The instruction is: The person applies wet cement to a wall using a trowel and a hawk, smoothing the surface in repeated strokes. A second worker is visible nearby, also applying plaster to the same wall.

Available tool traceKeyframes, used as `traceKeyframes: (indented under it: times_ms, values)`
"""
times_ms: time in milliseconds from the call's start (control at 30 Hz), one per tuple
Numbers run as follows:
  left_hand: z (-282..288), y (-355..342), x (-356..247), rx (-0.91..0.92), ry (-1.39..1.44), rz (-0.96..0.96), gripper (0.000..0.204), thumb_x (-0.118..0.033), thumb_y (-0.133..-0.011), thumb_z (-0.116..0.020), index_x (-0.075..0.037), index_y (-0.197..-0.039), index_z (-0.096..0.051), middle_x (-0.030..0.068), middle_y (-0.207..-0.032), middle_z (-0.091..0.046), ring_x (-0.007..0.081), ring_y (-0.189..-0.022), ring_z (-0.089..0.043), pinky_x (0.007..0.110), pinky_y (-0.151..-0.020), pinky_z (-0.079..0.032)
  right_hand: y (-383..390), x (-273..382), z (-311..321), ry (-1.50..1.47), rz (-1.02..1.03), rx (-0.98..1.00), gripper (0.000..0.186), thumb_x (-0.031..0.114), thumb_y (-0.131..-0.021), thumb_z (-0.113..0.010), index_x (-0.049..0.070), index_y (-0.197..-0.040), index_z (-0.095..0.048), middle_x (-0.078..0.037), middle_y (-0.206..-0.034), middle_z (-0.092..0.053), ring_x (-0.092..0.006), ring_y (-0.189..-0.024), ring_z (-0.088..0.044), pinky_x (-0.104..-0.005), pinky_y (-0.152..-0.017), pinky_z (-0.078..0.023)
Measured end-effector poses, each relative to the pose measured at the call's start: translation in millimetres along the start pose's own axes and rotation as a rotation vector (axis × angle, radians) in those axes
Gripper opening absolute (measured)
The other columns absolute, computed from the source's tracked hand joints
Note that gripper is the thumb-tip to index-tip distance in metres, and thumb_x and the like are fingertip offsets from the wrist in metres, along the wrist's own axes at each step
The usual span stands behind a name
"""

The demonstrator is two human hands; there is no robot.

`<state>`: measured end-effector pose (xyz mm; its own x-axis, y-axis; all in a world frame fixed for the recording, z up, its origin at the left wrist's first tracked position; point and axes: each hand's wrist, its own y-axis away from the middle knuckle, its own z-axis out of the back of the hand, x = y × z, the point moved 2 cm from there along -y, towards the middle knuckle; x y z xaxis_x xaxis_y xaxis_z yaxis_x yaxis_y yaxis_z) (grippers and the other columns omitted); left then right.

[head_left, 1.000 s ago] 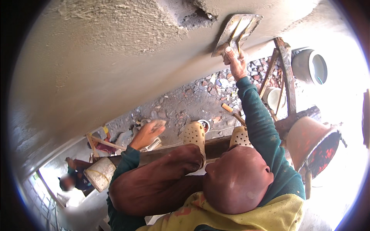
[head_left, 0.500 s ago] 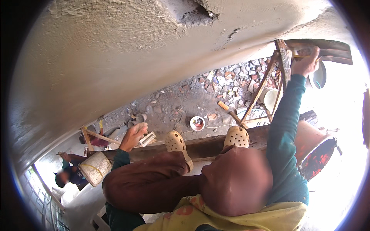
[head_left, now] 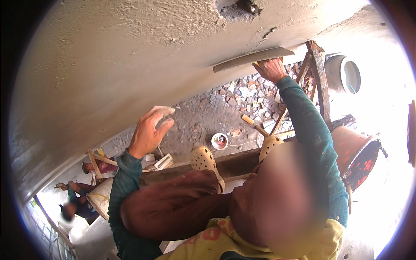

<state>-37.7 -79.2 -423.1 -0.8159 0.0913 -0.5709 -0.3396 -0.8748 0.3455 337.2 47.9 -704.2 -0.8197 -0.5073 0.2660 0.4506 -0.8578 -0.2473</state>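
1. Plastering trowel [head_left: 253, 59]: long, thin, grey plate, seen nearly edge-on and bowed in this view. Sits along the smooth part of the wall, upper right of centre, left of the trestle. Can't tell if its face is touching the plaster.
2. Right hand [head_left: 271, 69]: closed around the trowel's back side, holding it at arm's length. Grip itself mostly hidden by the fingers.
3. Left hand [head_left: 149, 132]: wide, fingers loosely bent, thumb spread, holding nothing. Pale dusty residue on the fingertips. Near the wall; contact unclear.
4. Wall [head_left: 125, 82]: grey-beige plaster, two textures. Smooth band low down, coarse ridged patch [head_left: 143, 32] above. Ragged-edged cavity [head_left: 238, 9] at the top, small dark crumbly scar [head_left: 269, 33] below it.
5. Trestle [head_left: 318, 80]: rough, weathered timber legs, angled.
6. Rubble [head_left: 247, 93]: angular broken chunks, grey, white and reddish, over dirt floor.
7. Plank [head_left: 238, 164]: dark, worn wood, under cream perforated clogs [head_left: 203, 160].
8. Round white tub [head_left: 219, 141]: small items inside, too small to identify.
9. Right side: large tapered bucket [head_left: 346, 145], red-orange smears inside; pale rounded drum [head_left: 338, 73] farther off.
10. Lower left: co-worker [head_left: 82, 206] beside a stained, off-white bucket [head_left: 100, 197].
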Motion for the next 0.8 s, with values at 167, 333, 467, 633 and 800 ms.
traceKeyframes:
  times_ms: [167, 333, 467, 633, 800]
  values:
    - [-10.3, 13.6, 17.6, 0.046, 0.027, 0.025, 0.032, -0.017, -0.094, -0.069, 0.001, -0.121, -0.066, 0.0170, -0.120, -0.066, 0.0339, -0.109, -0.066, 0.040, -0.096, -0.051, -15.3, -8.1, 26.8, 0.047, -0.065, 0.103, 0.036, 0.041, -0.096, -0.064, 0.009, -0.110, -0.071, -0.016, -0.111, -0.072, -0.0323, -0.099, -0.069, -0.0554, -0.092, -0.049]
    - [-18.2, 15.7, 33.1, 0.048, 0.072, -0.022, 0.033, -0.018, -0.095, -0.069, 0.001, -0.121, -0.066, 0.0159, -0.121, -0.065, 0.0308, -0.109, -0.066, 0.040, -0.095, -0.052, -22.5, -33.9, 121.0, 0.235, -0.048, 0.090, 0.020, 0.030, -0.099, -0.063, 0.016, -0.111, -0.072, -0.012, -0.103, -0.071, -0.0236, -0.080, -0.068, -0.0451, -0.065, -0.054]
    - [-18.4, 9.0, 38.0, 0.030, 0.134, 0.007, 0.032, -0.019, -0.096, -0.068, 0.001, -0.121, -0.066, 0.0145, -0.121, -0.066, 0.0297, -0.108, -0.066, 0.040, -0.094, -0.053, -37.0, -44.4, 234.2, 0.466, 0.071, -0.023, 0.026, 0.024, -0.101, -0.063, 0.017, -0.125, -0.067, -0.008, -0.089, -0.066, -0.0153, -0.068, -0.064, -0.0325, -0.060, -0.051]
    - [-18.4, 2.9, 32.7, 0.030, 0.138, -0.072, 0.032, -0.019, -0.096, -0.069, 0.000, -0.121, -0.067, 0.0158, -0.121, -0.066, 0.0329, -0.109, -0.066, 0.041, -0.095, -0.052, -50.0, -81.3, 387.1, 0.178, -0.487, -0.186, 0.030, 0.029, -0.102, -0.062, 0.008, -0.122, -0.065, -0.011, -0.086, -0.066, -0.0145, -0.071, -0.063, -0.0289, -0.055, -0.048]
    - [-19.0, 6.2, 31.3, 0.037, 0.113, -0.117, 0.033, -0.021, -0.095, -0.069, 0.000, -0.120, -0.067, 0.0178, -0.120, -0.066, 0.0369, -0.111, -0.063, 0.043, -0.097, -0.050, -4.3, -101.2, 442.7, -0.347, -0.489, -0.482, 0.030, 0.027, -0.105, -0.057, 0.007, -0.127, -0.063, -0.007, -0.079, -0.059, -0.0128, -0.066, -0.056, -0.0274, -0.056, -0.045]
